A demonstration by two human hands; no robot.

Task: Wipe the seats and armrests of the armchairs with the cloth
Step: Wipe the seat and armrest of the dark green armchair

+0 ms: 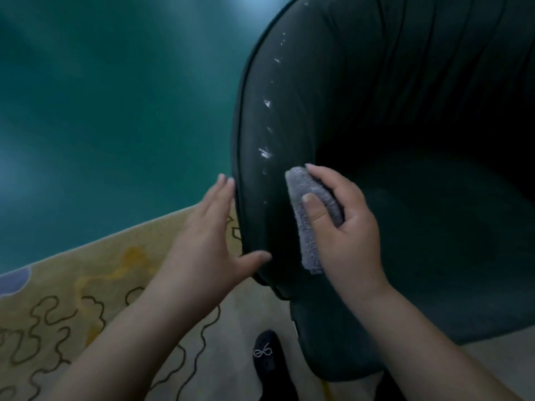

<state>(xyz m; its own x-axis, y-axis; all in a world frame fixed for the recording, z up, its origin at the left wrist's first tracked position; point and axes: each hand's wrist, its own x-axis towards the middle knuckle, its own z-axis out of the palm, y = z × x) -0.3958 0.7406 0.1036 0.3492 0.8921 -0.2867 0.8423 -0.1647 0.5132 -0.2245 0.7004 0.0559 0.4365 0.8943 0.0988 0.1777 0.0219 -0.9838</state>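
Note:
A dark green armchair (405, 111) fills the right side of the head view. Its curved left armrest (269, 198) carries a line of white specks running up its top. My right hand (344, 224) grips a folded grey cloth (309, 215) and holds it against the inner side of that armrest, thumb across the cloth. My left hand (211, 227) lies with straight fingers on the armrest's outer edge, thumb spread over the front end. The seat (434, 241) lies dark and shaded to the right of my right hand.
A pale rug (86, 299) with yellow patches and dark squiggly lines covers the floor at lower left. Beyond it is a teal floor (115, 96). A dark shoe with a small bow (265, 354) stands close to the chair's front corner.

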